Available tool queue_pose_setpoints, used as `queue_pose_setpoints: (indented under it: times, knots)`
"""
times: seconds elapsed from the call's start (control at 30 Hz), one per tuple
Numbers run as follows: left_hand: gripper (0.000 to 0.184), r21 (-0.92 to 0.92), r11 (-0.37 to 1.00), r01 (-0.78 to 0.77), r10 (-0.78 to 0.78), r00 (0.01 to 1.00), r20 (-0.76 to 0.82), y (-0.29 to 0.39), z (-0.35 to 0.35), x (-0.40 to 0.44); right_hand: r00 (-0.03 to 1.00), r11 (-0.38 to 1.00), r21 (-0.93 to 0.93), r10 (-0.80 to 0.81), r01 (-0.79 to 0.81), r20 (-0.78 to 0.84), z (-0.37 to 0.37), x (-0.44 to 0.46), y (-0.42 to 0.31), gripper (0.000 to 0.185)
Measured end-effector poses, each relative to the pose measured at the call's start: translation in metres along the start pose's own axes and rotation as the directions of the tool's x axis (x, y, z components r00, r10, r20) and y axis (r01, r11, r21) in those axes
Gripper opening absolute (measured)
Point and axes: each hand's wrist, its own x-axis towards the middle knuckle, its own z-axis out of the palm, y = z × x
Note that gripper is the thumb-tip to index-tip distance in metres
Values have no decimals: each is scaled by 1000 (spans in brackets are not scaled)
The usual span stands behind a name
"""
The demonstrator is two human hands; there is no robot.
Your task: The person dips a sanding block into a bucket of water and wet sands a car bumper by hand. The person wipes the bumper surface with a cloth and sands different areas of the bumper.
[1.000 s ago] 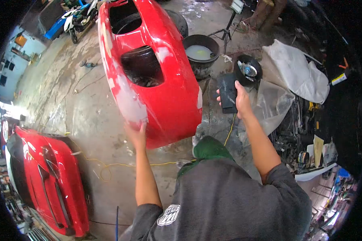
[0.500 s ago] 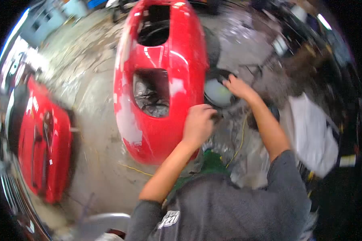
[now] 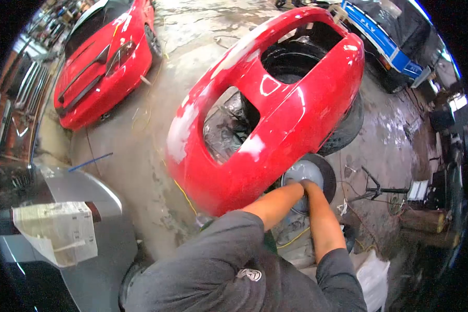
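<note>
A round bucket of cloudy grey water [image 3: 308,168] stands beside the red car bumper [image 3: 282,143]. My left hand [image 3: 297,187] and my right hand [image 3: 310,186] are close together, reaching down into the bucket. The fingers of both hands are hidden in the water, so whatever they hold cannot be seen. The bumper has two large openings and pale, sanded-looking patches on its left end and between the openings.
Black tires [image 3: 347,130] sit under the bumper. A red car [image 3: 106,67] stands at upper left, a grey car panel with taped paper [image 3: 57,231] at lower left. A yellow cord [image 3: 295,238] crosses the floor, and a black stand [image 3: 374,190] is at right.
My left hand has left the bumper's edge and my right hand has moved off the bucket's rim; both are now down in the water. The view has turned.
</note>
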Motion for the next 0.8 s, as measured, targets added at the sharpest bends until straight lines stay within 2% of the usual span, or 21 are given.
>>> queue_pose_setpoints:
  times: [0.13, 0.2, 0.23, 0.27, 0.3, 0.33, 0.37, 0.4, 0.43, 0.47, 0.53, 0.57, 0.63, 0.67, 0.73, 0.77, 0.8]
  knots:
    - [33, -10, 996, -88, 87, 993, -79, -10, -37, -64, 964, 965, -55, -260, 257, -52, -16, -24, 1, 48]
    - [35, -84, 986, -146, 115, 947, -300, -32, -60, -127, 880, 884, -127, -463, 450, -107, -26, -49, 18, 48]
    - [30, -158, 970, -186, 81, 857, -508, -52, -66, -163, 831, 841, -159, -538, 517, -145, -31, -68, 20, 47]
    - [27, -204, 946, -252, 43, 722, -690, -71, -72, -198, 907, 872, -315, -415, 374, -70, -83, -165, -26, 45]
    - [29, -121, 919, -375, 45, 406, -913, -107, -56, -199, 951, 948, -203, -274, 244, -140, -114, -214, -46, 44]
    - [29, -168, 931, -324, -81, 265, -961, -135, -60, -236, 973, 991, -72, -121, 109, -196, -132, -248, -61, 44]
    - [28, -313, 924, -220, -281, 165, -945, -162, -60, -264, 944, 987, -61, -158, 146, -289, -149, -273, -64, 39]
    - [26, -346, 934, -89, -338, 95, -936, -199, -58, -275, 903, 981, -56, -195, 188, -382, -167, -298, -68, 35]
    - [31, -386, 920, -71, -392, -116, -913, -223, -47, -291, 872, 977, -82, -213, 197, -440, -186, -333, -88, 35]
    - [46, -391, 916, 84, -367, -213, -905, -255, -32, -288, 835, 971, -113, -240, 212, -495, -204, -364, -111, 36]
    - [63, -493, 839, 231, -479, -118, -870, -292, 1, -287, 684, 945, -216, -328, 247, -651, -225, -393, -151, 36]
    - [67, -542, 801, 255, -534, -106, -839, -303, 13, -288, 591, 926, -222, -367, 305, -719, -231, -398, -172, 36]
    - [76, -622, 720, 307, -634, -72, -770, -313, 40, -286, 419, 821, -343, -538, 456, -731, -241, -405, -223, 36]
    - [79, -638, 733, 236, -655, -7, -755, -320, 49, -284, 326, 759, -395, -602, 518, -729, -242, -406, -248, 37]
    - [87, -675, 732, 90, -681, 138, -720, -328, 62, -284, 307, 687, -390, -662, 613, -684, -244, -396, -297, 40]
    - [88, -688, 724, 48, -685, 165, -709, -327, 64, -289, 247, 664, -388, -655, 639, -714, -240, -379, -314, 41]
    - [88, -683, 729, 43, -681, 145, -718, -329, 64, -291, 180, 636, -391, -645, 666, -743, -239, -356, -331, 41]
